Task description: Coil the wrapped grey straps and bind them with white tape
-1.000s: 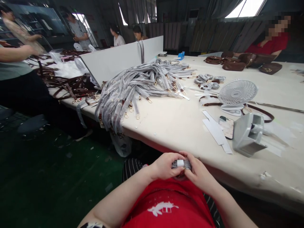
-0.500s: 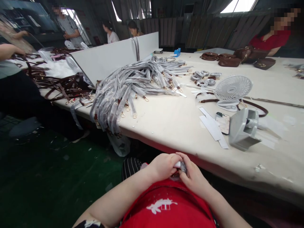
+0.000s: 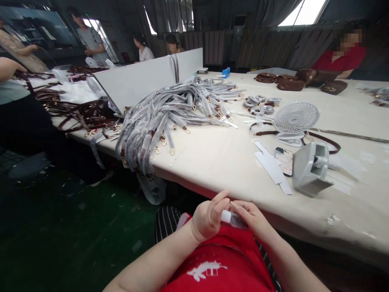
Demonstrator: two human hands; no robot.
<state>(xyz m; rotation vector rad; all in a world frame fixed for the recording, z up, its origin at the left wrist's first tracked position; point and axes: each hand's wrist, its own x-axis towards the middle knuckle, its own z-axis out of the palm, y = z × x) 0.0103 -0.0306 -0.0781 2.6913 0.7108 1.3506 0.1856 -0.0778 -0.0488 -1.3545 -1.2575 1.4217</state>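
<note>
Here, low in the middle of the frame, my left hand [image 3: 208, 217] and my right hand [image 3: 251, 217] meet over my lap, both pinching a small wrapped strap roll [image 3: 231, 218] with a white band. My left fingers curl loosely, forefinger raised. Above them the table [image 3: 219, 162] carries a heap of wrapped straps [image 3: 164, 115] and a small fan [image 3: 296, 119].
</note>
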